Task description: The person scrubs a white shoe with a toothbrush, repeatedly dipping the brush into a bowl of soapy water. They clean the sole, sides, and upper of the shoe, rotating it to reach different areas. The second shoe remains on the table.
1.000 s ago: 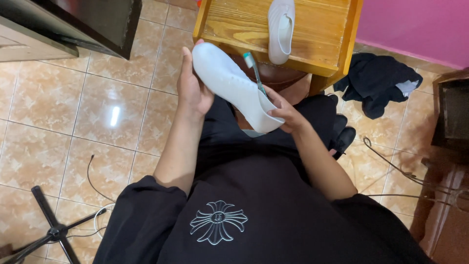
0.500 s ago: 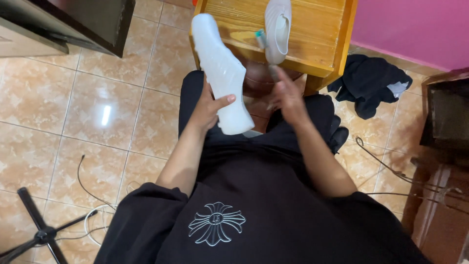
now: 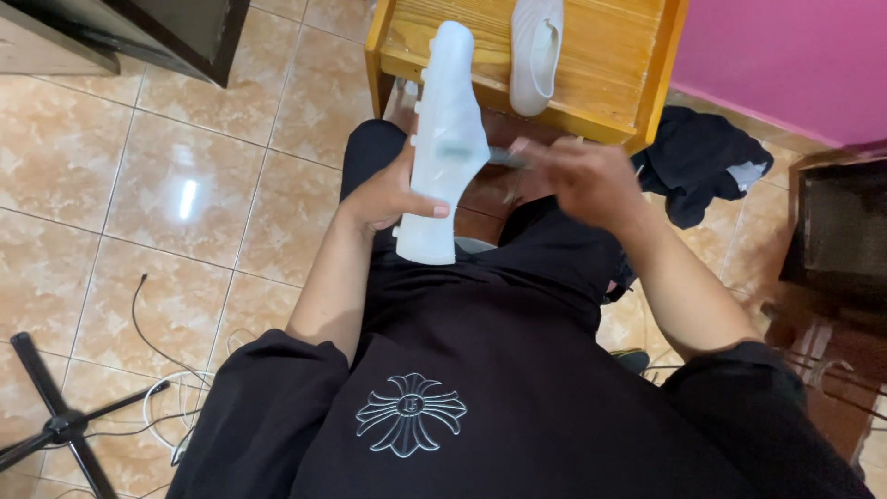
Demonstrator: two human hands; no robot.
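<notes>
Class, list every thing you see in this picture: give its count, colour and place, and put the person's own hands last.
white shoe: one, sole up, over the lap
second white shoe: one, on the wooden table
wooden table: one, yellow-brown, top centre
dark cloth: one, black, floor right of the table
tripod: one, black, bottom left
cables: white and black, floor left
left hand: holds the white shoe
right hand: blurred, holding a slim tool, kind unclear

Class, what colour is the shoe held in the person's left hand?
White: the shoe in the left hand, sole showing, best in the head view.
</notes>
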